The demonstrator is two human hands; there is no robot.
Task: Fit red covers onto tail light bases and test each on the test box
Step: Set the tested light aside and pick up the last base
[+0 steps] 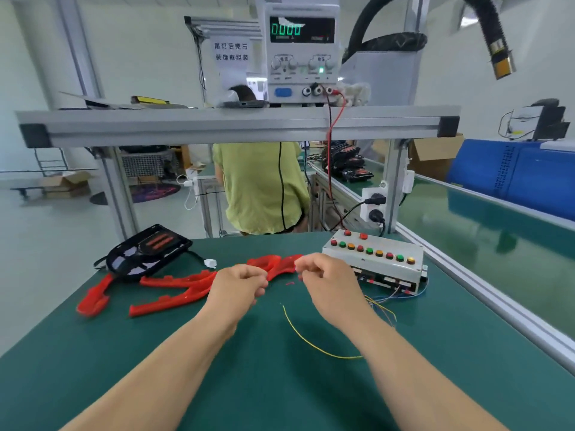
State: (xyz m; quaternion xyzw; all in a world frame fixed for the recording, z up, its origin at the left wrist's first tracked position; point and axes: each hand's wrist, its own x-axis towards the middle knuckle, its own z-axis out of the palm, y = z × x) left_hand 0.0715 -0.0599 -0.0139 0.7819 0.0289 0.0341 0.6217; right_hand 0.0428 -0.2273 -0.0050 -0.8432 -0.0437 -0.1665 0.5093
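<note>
Green-matted bench (186,353), aluminium rail (497,309) along right edge, open mat lower frame. Translucent red plastic covers (177,279) centre-left; black plastic tail light base (149,253) at upper-left bench edge; grey button-topped test box (373,259) centre-right. Left hand (239,286), right hand (326,281) mid-frame, fingers curled, hold unclear.

Near, the green mat (249,384) lies open but for a yellow wire (311,340). Red covers (177,281) crowd far left; the test box (373,259) blocks far right.

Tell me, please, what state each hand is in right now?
Left hand: fingers curled; whether they pinch anything cannot be told.
Right hand: fingers curled near the translucent red plastic cover; any hold cannot be told.
</note>
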